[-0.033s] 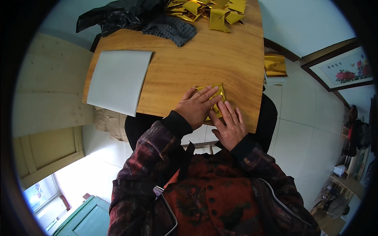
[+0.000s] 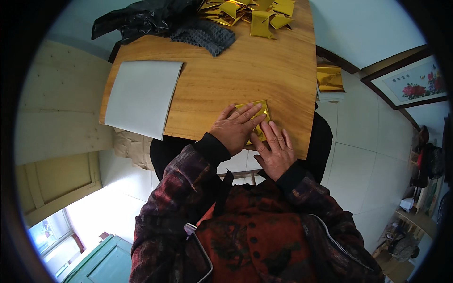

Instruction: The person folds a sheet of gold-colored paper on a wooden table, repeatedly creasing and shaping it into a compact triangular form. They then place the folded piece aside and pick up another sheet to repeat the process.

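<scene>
Gold foil sheet (image 2: pixel 255 112) sits at the near edge of the wooden table (image 2: pixel 264 70), left hand (image 2: pixel 234 128) and right hand (image 2: pixel 275 150) flat on it, fingers spread and gripping nothing: best to hold it pinned, press creases evenly from centre outward.

Gold foil sheet (image 2: pixel 256 111): mostly covered by left hand (image 2: pixel 234 128) and right hand (image 2: pixel 275 150); only far corner shows, fold state unreadable. Pile of folded gold pieces (image 2: pixel 255 13) and black bag (image 2: pixel 141 21): cut off by top edge.
</scene>
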A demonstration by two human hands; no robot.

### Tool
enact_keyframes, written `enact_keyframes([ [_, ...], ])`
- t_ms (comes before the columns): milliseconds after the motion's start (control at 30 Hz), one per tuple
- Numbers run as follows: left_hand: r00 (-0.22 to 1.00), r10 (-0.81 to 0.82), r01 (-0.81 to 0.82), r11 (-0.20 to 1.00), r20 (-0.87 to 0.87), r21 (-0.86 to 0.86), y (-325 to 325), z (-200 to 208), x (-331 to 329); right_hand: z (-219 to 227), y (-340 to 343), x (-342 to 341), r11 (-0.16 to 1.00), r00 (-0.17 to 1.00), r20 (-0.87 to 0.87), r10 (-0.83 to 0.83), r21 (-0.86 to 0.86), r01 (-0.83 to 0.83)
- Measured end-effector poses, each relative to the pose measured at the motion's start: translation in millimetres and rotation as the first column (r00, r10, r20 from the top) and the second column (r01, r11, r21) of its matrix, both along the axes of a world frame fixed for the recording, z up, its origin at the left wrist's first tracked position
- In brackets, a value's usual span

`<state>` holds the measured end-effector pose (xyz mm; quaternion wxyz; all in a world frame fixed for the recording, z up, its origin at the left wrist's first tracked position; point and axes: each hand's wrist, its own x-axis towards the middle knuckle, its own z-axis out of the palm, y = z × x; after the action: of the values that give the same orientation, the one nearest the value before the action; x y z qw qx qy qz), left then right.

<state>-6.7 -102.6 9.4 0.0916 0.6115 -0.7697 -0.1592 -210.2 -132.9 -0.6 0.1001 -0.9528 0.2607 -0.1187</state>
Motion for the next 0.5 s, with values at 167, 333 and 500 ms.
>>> enact_keyframes([
  [167,0.999,0.002,0.000,0.999,-0.040,0.044,0.8,0.8,0.2,-2.2,0.5,-0.7,1.000,1.000,-0.016,-0.003,-0.012,0.002],
  [333,1.000,-0.010,0.009,0.999,0.020,0.048,-2.0,4.9,0.9,-4.6,2.5,3.0,0.997,1.000,0.006,-0.006,-0.072,0.007],
  [500,0.999,0.016,-0.018,0.997,0.029,0.078,-3.5,7.2,-1.4,5.7,3.4,-1.4,0.995,0.998,0.037,0.045,0.082,-0.048],
])
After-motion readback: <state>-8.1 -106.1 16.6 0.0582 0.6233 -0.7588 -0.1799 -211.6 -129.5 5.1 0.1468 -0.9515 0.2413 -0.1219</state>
